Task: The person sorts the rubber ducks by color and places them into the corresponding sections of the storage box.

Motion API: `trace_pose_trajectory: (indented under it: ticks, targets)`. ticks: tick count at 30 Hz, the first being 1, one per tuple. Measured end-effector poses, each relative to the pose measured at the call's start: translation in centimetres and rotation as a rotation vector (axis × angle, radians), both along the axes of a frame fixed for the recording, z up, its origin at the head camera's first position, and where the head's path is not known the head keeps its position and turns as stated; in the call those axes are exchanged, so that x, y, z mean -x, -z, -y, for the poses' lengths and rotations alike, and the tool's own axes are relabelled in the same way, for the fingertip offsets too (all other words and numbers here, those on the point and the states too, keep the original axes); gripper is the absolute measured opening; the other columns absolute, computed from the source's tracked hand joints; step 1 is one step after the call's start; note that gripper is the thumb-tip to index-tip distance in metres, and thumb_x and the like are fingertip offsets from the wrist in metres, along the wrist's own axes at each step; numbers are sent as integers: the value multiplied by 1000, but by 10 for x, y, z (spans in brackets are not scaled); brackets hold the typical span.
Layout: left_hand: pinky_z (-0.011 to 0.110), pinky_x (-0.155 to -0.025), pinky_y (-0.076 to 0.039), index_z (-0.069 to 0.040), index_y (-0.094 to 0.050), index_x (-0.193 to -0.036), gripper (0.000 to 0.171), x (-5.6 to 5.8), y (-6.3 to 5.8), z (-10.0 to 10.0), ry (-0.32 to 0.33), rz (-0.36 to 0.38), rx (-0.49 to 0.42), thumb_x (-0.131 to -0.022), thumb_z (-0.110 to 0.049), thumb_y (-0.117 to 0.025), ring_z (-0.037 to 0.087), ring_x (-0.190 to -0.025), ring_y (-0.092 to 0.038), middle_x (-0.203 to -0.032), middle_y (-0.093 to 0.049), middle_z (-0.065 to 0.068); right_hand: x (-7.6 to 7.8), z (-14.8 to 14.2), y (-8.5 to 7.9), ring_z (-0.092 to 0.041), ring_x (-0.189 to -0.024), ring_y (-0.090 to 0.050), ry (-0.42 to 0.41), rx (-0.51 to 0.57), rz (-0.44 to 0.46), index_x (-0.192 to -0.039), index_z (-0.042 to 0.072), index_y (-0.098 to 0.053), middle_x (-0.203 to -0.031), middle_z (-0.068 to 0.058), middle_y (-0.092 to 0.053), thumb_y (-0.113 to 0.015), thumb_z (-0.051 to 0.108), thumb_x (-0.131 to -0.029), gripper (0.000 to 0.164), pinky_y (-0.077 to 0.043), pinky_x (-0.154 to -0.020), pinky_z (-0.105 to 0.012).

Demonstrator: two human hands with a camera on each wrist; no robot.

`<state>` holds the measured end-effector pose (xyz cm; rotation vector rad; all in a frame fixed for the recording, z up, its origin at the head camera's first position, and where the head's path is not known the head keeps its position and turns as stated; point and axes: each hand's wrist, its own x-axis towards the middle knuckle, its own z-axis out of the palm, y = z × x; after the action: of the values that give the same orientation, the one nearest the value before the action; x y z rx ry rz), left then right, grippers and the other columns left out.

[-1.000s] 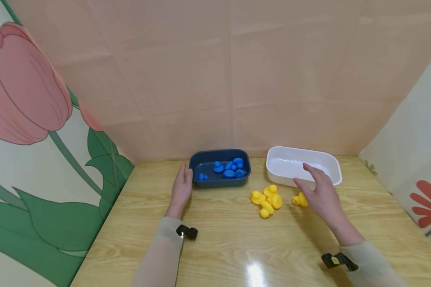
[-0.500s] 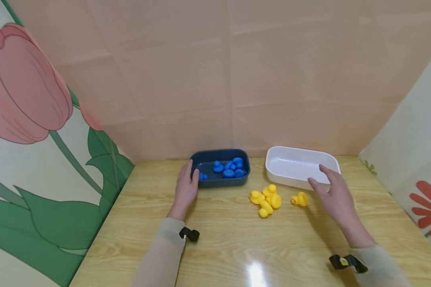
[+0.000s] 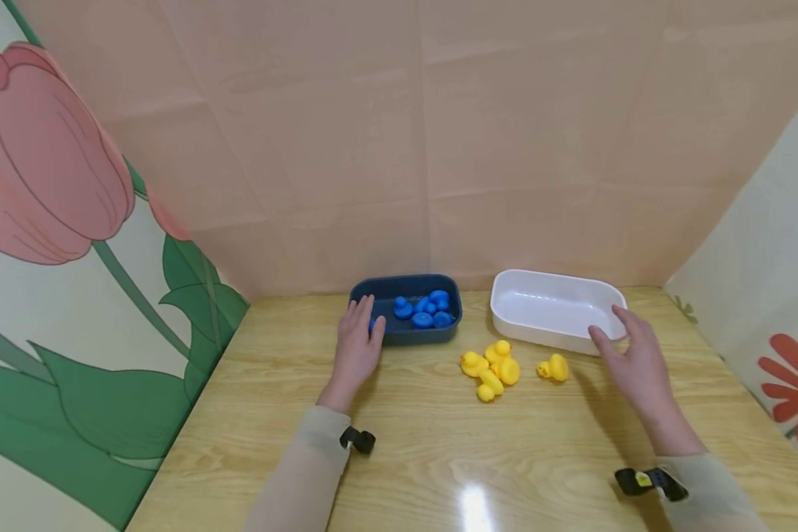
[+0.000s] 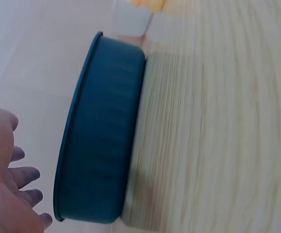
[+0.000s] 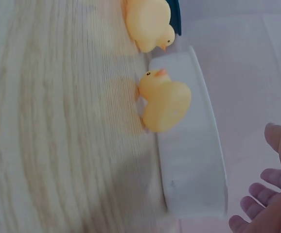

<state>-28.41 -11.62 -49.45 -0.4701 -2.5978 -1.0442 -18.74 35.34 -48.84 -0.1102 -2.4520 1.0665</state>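
My left hand (image 3: 359, 351) hovers at the left end of a dark blue tray (image 3: 412, 337), fingers extended and holding nothing. In the left wrist view the fingers lie above the rim of the tray (image 4: 101, 131). Several blue rubber ducks (image 3: 422, 320) lie inside; one at the left is mostly hidden by the hand. My right hand (image 3: 641, 366) hangs by the front right corner of a white tray (image 3: 552, 336), thumb and fingers apart, with nothing between them. A lone yellow rubber duck (image 3: 554, 368) lies tipped over in front of that tray, left of the hand.
A cluster of yellow rubber ducks (image 3: 490, 371) lies on the wooden table (image 3: 412, 443) between and in front of the trays. A pinkish cloth backdrop (image 3: 319, 185) rises behind the trays. Painted walls stand on both sides.
My left hand has moved right, from beside the blue tray to over its left end. The right hand has drawn away to the right, uncovering the lone yellow duck. Trays and ducks stay put.
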Motion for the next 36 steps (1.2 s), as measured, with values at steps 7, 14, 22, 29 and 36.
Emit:
trace_pose_trajectory:
  ticks: [7,14,22,29,36]
  targets:
    - [60,-134,-14,-5,-38,-171,59,-8,-3,-16,32,-8,57,-121,-35,-46,45,-165,-24,-176,-36,18,3,-12,6,-65,-153,-26,54,50,12,-167,-10,-31,-167,-44,-28,-59,30,-115,71,-20,-125,-78]
    - [59,-135,-14,-8,-37,-172,60,-21,-8,-33,91,-35,95,-121,-36,-46,41,-167,-21,-177,-35,16,7,-21,12,-63,-159,-16,63,121,48,-171,-10,-20,-172,-43,-17,-56,32,-116,78,-12,-129,-73]
    - [60,-134,-15,-7,-38,-172,60,-36,-13,-50,151,-43,110,-120,-37,-47,39,-167,-19,-178,-32,16,12,-27,18,-65,-155,-24,45,232,113,-173,-7,-11,-171,-45,-13,-50,36,-117,81,-21,-125,-76]
    - [58,-134,-17,-10,-36,-173,61,-46,-11,-61,185,-37,158,-120,-38,-46,37,-167,-21,-179,-31,13,15,-29,23,-63,-158,-17,-25,321,159,-172,-8,0,-175,-41,-1,-48,38,-118,86,-20,-127,-71]
    - [54,-134,-22,-12,-34,-174,61,-58,-9,-73,227,-11,187,-120,-36,-48,32,-166,-27,-180,-30,10,18,-27,26,-60,-159,-17,-44,369,187,-172,-7,3,-177,-37,1,-48,38,-118,87,-24,-131,-44]
